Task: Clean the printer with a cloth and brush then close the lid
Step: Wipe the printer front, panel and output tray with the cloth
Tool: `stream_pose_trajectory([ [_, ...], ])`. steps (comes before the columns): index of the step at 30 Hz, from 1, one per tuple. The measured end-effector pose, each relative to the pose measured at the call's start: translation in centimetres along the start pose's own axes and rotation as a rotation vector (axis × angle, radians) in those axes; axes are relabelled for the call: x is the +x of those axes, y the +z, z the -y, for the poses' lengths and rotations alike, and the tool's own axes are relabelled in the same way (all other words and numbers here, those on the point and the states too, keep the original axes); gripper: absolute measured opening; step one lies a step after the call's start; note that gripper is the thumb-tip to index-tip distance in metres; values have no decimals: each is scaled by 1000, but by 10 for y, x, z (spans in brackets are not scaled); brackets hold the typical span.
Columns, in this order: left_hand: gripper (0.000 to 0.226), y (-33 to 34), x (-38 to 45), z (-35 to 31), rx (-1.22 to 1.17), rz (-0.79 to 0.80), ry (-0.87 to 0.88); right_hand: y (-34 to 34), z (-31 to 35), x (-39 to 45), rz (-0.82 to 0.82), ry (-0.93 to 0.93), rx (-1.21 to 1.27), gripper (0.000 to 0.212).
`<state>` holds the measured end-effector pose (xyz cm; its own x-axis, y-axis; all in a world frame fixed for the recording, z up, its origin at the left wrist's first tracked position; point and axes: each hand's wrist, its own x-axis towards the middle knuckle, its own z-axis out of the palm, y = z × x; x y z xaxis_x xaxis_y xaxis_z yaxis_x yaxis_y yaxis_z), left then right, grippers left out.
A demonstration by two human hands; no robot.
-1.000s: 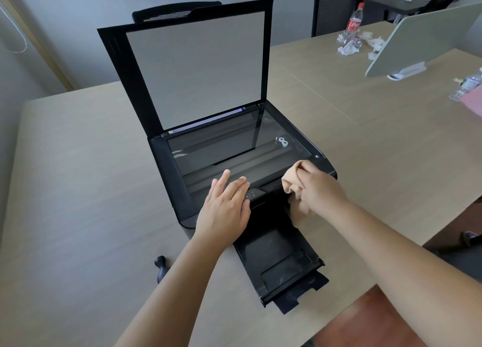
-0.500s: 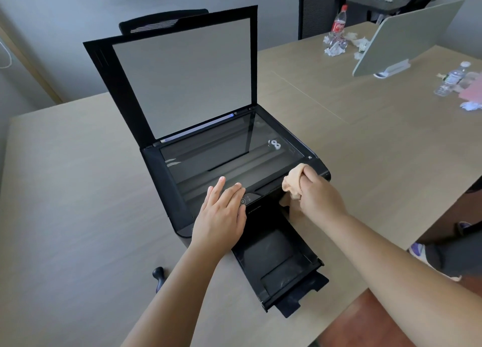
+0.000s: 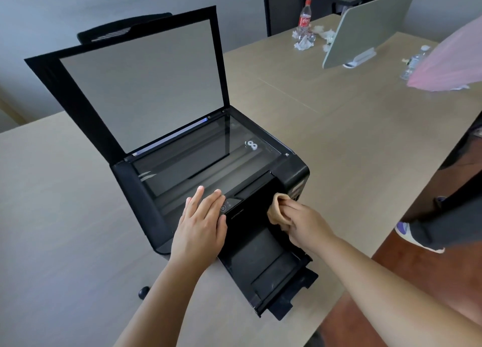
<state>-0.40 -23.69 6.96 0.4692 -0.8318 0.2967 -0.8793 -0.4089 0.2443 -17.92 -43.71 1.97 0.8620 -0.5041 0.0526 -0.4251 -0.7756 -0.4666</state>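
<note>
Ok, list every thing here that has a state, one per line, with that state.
printer lid: raised, standing open behind the glass
scanner glass: uncovered
output tray: pulled out toward the person
left hand: flat, palm down on the printer's front edge
right hand: closed on the cloth
cloth: bunched, pressed against the printer's front
cola bottle: upright, capped

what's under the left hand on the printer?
The left hand lies flat on the printer front edge, fingertips reaching the scanner glass. Control buttons show just beside it. Whatever lies directly beneath the palm is covered.
</note>
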Motion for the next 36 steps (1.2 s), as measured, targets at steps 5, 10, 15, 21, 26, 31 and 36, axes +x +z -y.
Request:
stream_pose_trajectory([
  [5, 44, -4, -22, 3, -61, -6, 61, -15, 27, 5, 46, 445, 622, 29],
  [10, 41, 1, -65, -8, -87, -25, 21, 21, 38, 4, 379, 180, 206, 57],
  [15, 41, 21, -109, -28, -70, 113, -44, 43, 37, -5, 455, -17, -118, 63],
  [21, 44, 45, -132, -49, -655, 245, -699, 60, 43, 24, 468, -150, -257, 54],
  [26, 48, 56, -119, -58, -1544, 181, -1351, 71, 58, 34, 585, -368, -272, 51],
  [31, 68, 64, -111, -64, -1712, 47, -1459, 59, 28, 23, 774, -681, -236, 42],
  [36, 71, 74, -113, -77, -1704, -82, -1519, 66, 39, 58, 652, -474, -312, 43],
])
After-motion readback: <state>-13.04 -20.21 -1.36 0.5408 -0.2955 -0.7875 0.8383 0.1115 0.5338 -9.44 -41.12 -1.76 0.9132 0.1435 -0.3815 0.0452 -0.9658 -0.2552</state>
